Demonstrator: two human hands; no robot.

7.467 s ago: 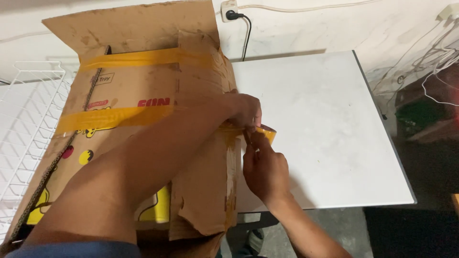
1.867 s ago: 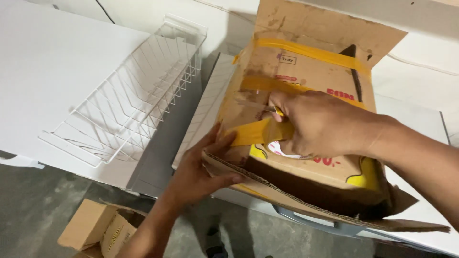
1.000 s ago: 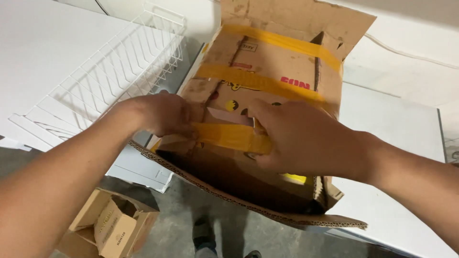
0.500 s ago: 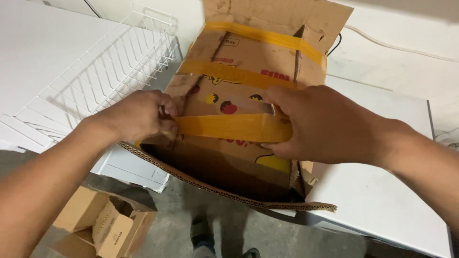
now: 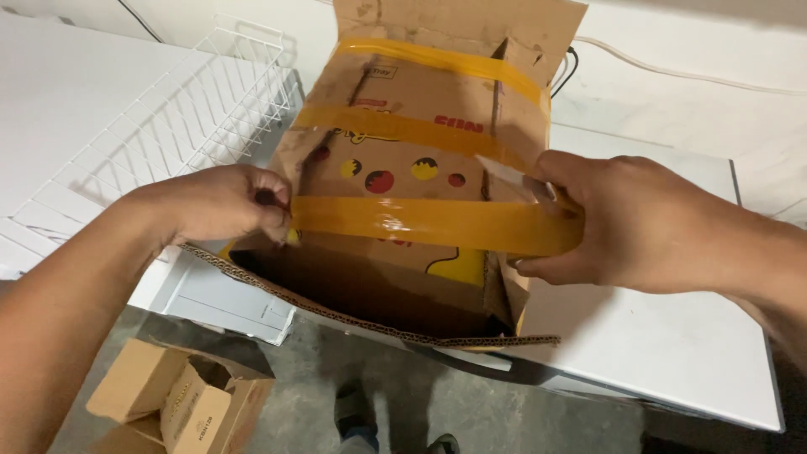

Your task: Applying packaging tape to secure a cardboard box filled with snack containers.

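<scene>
So both hands are working a strip of yellow-brown packing tape (image 5: 437, 225) that's stretching across the open front of a big cardboard box (image 5: 420, 143). The left hand (image 5: 223, 202) is pinching the tape's left end between thumb and fingertips, right at the box's left edge. The right hand (image 5: 639, 223) is gripping the other end, fingers curling around it at the box's right side, so the strip is running taut and roughly level between them. Two more bands of the same tape are already sitting higher up on the box. The box is lying on a white table (image 5: 672, 336) with its near flap hanging over the edge. A white wire rack (image 5: 168, 118) is sitting just left of it, and a small cardboard carton (image 5: 181, 403) is lying on the concrete floor below, near a shoe (image 5: 357, 416).
</scene>
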